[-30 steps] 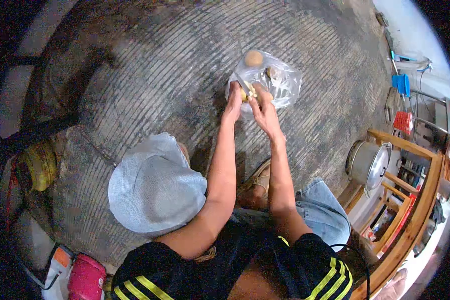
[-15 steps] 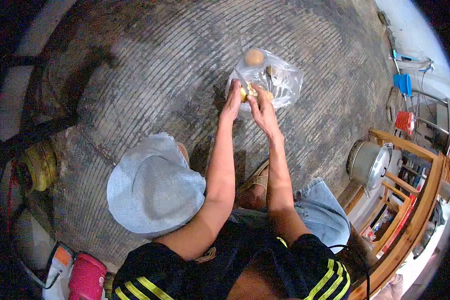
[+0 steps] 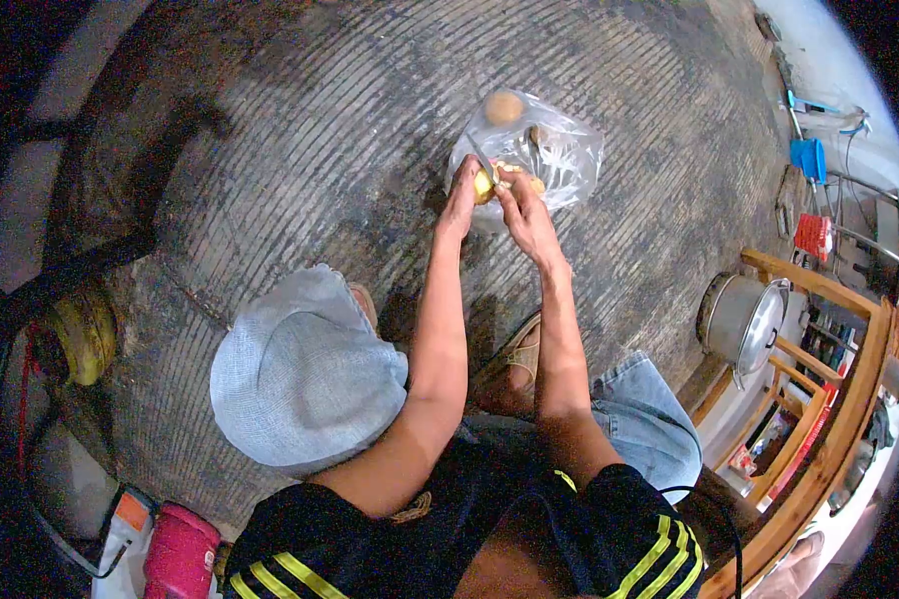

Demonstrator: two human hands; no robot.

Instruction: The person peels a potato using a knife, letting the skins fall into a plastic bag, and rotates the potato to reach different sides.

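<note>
My left hand [image 3: 457, 206] is closed around a partly peeled yellow potato [image 3: 483, 188]. A small knife [image 3: 480, 154] is gripped in my right hand [image 3: 529, 228], its blade pointing up and left against the potato. Both hands are over a clear plastic bag [image 3: 581, 152] spread on the floor. At the bag's far end sits a round brown potato [image 3: 504, 107], unpeeled. Yellowish peelings [image 3: 537, 186] lie on the bag beside my right fingers, which partly cover them. The knife's handle is hidden in my right hand.
Ridged concrete floor [image 3: 320, 150] surrounds the bag. To the right, a lidded metal pot [image 3: 734, 317] stands by a wooden frame [image 3: 819, 285]. A blue dustpan [image 3: 807, 158] is near the wall. A pink container [image 3: 180, 547] is at lower left.
The potato and knife have shifted very slightly left, with more yellow flesh showing. Both hands keep their grip, and the whole view has moved a little.
</note>
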